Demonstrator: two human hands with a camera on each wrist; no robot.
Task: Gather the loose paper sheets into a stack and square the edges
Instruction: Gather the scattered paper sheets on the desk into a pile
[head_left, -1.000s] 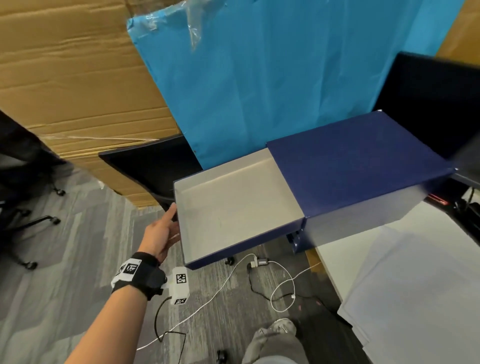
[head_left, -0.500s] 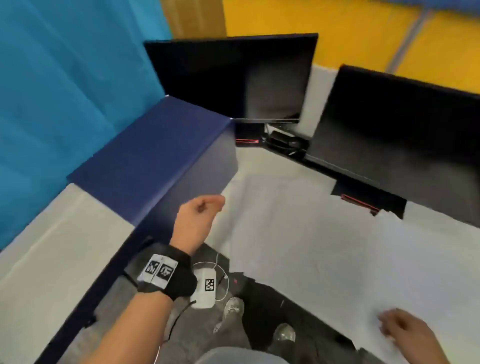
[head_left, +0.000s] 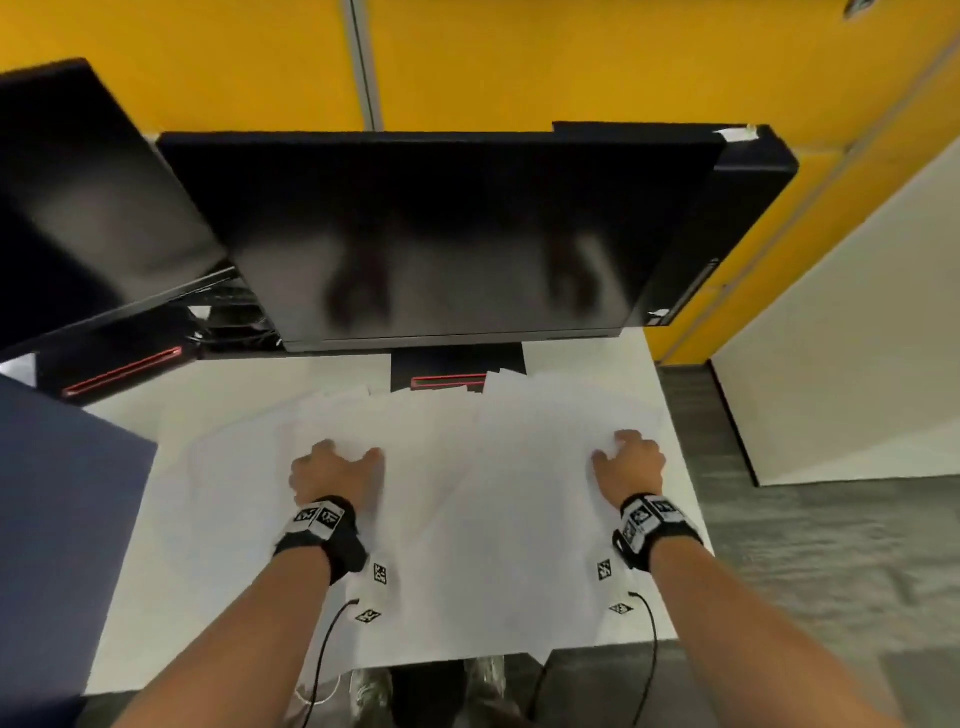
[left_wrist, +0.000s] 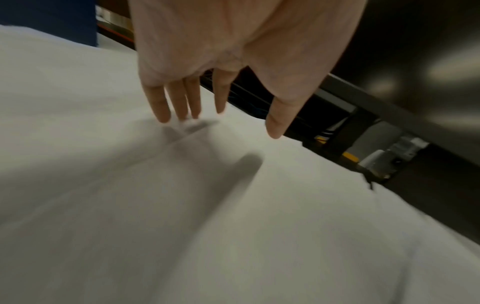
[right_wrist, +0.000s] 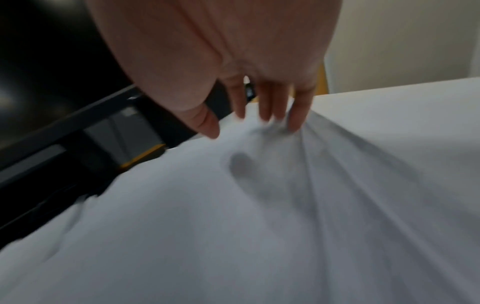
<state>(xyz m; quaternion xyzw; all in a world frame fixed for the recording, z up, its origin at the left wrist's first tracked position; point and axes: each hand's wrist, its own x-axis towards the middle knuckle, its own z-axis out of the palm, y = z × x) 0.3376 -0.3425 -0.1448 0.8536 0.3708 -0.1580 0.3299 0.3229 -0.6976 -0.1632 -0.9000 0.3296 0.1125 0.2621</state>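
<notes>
Several loose white paper sheets (head_left: 467, 493) lie overlapping and fanned out across the white desk (head_left: 130, 571). My left hand (head_left: 337, 467) rests on the left part of the spread, and my right hand (head_left: 628, 457) on the right part. In the left wrist view the left hand (left_wrist: 233, 123) has straight fingers whose tips touch the paper (left_wrist: 182, 205), with the thumb held apart. In the right wrist view the right hand (right_wrist: 241, 127) presses straight fingertips (right_wrist: 296, 125) into the sheets (right_wrist: 233, 226), which ripple under them. Neither hand holds a sheet.
A large black monitor (head_left: 441, 234) stands right behind the sheets, and its base (head_left: 452, 369) touches their far edge. A second monitor (head_left: 78, 208) is at the back left. A dark blue box (head_left: 62, 493) sits at the desk's left. Grey carpet (head_left: 831, 571) lies to the right.
The view swung from the blue box's open drawer to the desk. My left hand left the drawer and came down on the sheets. My right hand moved further onto the sheets.
</notes>
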